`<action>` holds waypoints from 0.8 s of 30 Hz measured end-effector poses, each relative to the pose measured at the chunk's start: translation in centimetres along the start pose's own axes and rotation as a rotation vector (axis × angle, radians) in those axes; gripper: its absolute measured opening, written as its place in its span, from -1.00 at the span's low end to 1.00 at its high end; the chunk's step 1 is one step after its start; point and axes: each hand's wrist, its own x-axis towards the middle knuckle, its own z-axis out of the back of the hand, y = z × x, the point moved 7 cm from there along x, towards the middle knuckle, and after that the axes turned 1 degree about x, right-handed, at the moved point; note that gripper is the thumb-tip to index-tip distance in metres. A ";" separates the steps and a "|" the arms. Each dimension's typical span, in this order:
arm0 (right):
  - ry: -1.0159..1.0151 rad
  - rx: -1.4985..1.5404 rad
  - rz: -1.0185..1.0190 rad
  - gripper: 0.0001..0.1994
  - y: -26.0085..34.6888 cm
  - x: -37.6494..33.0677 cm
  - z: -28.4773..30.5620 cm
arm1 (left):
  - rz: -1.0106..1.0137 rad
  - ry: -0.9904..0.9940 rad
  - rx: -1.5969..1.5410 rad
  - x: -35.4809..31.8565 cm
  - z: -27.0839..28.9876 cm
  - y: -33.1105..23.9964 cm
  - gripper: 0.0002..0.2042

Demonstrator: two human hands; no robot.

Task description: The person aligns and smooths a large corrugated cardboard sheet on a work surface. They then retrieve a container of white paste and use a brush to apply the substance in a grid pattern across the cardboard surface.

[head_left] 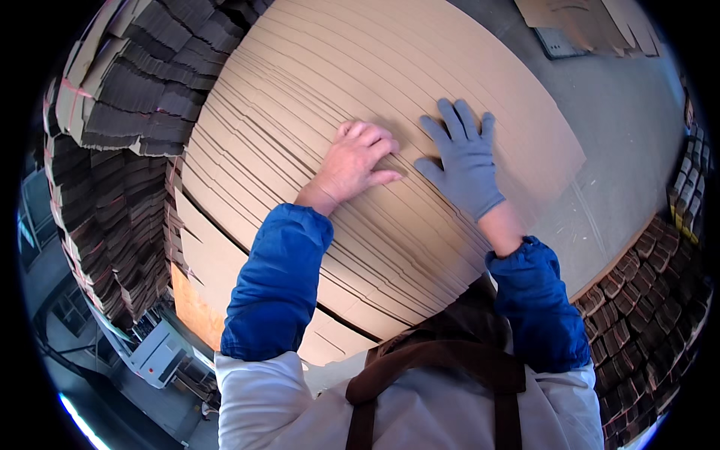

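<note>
A broad fan of overlapping brown cardboard sheets (285, 97) spreads in front of me, their edges stepped like shingles. My left hand (356, 161) is bare and rests on the middle of the fan. Its fingers are bent, the thumb stands apart from them, and I see nothing held between them. To its right, my right hand (465, 161) wears a grey glove and lies on the sheets with fingers spread. Blue sleeve covers reach up both forearms. Toward the lower left, dark gaps separate a few of the sheets.
Tall stacks of bundled cardboard (142, 97) rise close on the left. More dark bundles (637, 315) are piled at the lower right. Grey floor (622, 135) runs along the right, with loose cardboard pieces (585, 22) at the far right. A pale machine (154, 352) stands at the lower left.
</note>
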 end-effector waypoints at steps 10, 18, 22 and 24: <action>-0.137 0.120 0.000 -0.44 -3.2 0.5 2.1 | 0.005 -0.049 0.008 0.3 0.8 0.3 -0.59; -0.064 0.080 0.096 -0.44 0.3 -0.2 1.5 | -0.006 -0.074 0.004 0.3 0.7 0.0 -0.63; -0.069 0.003 0.066 -0.43 1.1 0.0 -0.3 | -0.027 -0.090 0.034 0.3 0.9 -0.5 -0.61; -0.081 0.020 0.069 -0.42 1.0 0.2 -0.2 | -0.019 -0.102 0.039 0.1 1.0 -0.6 -0.61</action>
